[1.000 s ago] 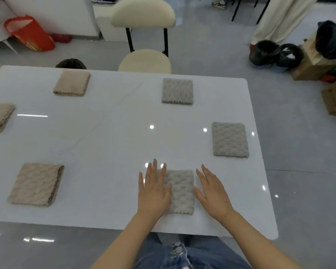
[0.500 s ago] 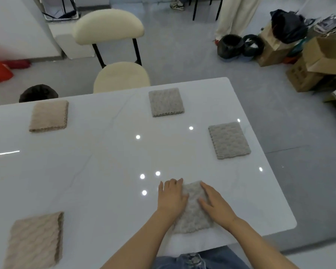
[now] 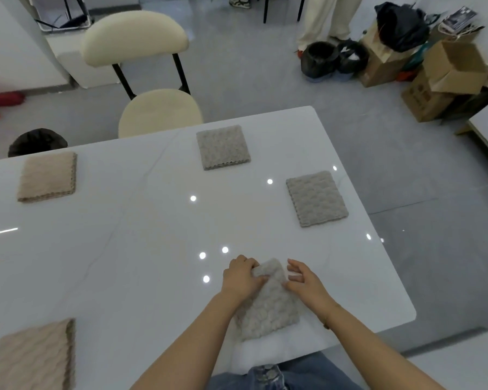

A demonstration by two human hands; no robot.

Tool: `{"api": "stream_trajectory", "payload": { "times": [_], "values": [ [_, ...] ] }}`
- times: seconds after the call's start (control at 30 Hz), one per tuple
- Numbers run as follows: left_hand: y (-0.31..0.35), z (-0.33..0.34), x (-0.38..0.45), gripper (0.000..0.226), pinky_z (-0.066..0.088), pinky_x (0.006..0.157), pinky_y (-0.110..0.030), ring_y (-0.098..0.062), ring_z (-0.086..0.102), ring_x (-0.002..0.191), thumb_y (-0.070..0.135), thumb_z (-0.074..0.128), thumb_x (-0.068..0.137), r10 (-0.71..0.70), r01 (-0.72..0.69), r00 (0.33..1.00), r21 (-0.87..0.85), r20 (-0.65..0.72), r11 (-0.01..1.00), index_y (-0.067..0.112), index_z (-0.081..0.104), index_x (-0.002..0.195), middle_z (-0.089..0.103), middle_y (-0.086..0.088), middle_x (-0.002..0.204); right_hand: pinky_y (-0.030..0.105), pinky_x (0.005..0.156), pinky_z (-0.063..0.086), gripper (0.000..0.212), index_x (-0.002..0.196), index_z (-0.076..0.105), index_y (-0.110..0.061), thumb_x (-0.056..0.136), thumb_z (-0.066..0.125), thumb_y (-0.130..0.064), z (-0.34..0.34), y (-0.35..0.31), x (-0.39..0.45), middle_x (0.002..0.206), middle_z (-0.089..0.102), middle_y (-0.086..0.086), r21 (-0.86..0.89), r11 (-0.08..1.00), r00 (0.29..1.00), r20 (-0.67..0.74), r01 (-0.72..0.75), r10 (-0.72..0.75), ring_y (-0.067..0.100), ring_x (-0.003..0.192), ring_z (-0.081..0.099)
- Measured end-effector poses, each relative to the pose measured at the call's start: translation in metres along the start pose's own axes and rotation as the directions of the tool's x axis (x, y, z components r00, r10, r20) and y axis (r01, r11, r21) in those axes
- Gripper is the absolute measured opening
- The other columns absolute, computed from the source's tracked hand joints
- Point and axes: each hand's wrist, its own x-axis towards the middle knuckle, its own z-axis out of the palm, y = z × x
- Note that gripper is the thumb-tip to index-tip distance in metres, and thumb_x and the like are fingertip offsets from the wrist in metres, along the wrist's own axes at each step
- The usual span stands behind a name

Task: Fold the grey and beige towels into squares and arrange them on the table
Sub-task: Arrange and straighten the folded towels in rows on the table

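Denim knees (image 3: 279,375) show just under the near table (image 3: 141,249) edge, and right above them the grey towel (image 3: 268,308) lies at that edge, partly overhanging it by the look of it. A second ago both hands lay flat beside this folded square with fingers straight; now they have closed in on its far end. The left hand (image 3: 241,280) has its fingers curled over the far left corner, bunching the pile and lifting it a little. The right hand (image 3: 304,282) sits against the far right edge, fingers bent and slightly apart, thumb tucked toward the cloth; whether it truly pinches the fabric I cannot tell. Both forearms reach straight out from the body, wrists low to the table.

My guess is she is picking the square up to reposition it, or reopening a fold that sat crooked, so this piece is not finished yet.

Further out, one beige towel (image 3: 34,356) lies folded at the near left and another beige towel (image 3: 48,177) at the far left. Two grey squares (image 3: 317,198) sit to the right and beyond, well apart. A cream chair (image 3: 158,111) stands behind the table.
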Motion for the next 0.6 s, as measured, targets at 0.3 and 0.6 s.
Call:
{"api": "stream_trajectory", "payload": {
  "times": [0.3,0.6],
  "values": [
    [0.025,-0.032,-0.044,0.020,0.051,0.071,-0.025,-0.013,0.062,0.081,0.031,0.066,0.086,-0.073,-0.017,0.991,-0.646,-0.113,0.763,0.016,0.056,0.093,0.065,0.002,0.091,0.028,0.099,0.036,0.058,0.139,0.040,-0.019,0.087,0.066,-0.025,-0.019,0.001,-0.023,0.138,0.044,-0.002,0.172,0.985,0.996,-0.092,0.008,0.008,0.015,0.123,0.044],
    [0.053,-0.029,-0.078,0.037,0.054,0.090,-0.036,-0.017,0.066,0.103,0.016,0.066,0.088,-0.113,-0.066,0.989,-0.973,-0.092,0.220,0.015,0.050,0.121,0.066,-0.006,0.116,0.047,0.109,0.037,0.060,0.134,0.045,-0.006,0.086,0.062,-0.038,-0.003,-0.027,-0.033,0.135,0.054,0.015,0.769,0.460,0.891,0.435,-0.443,0.131,0.030,0.125,0.052]
  ]
}}
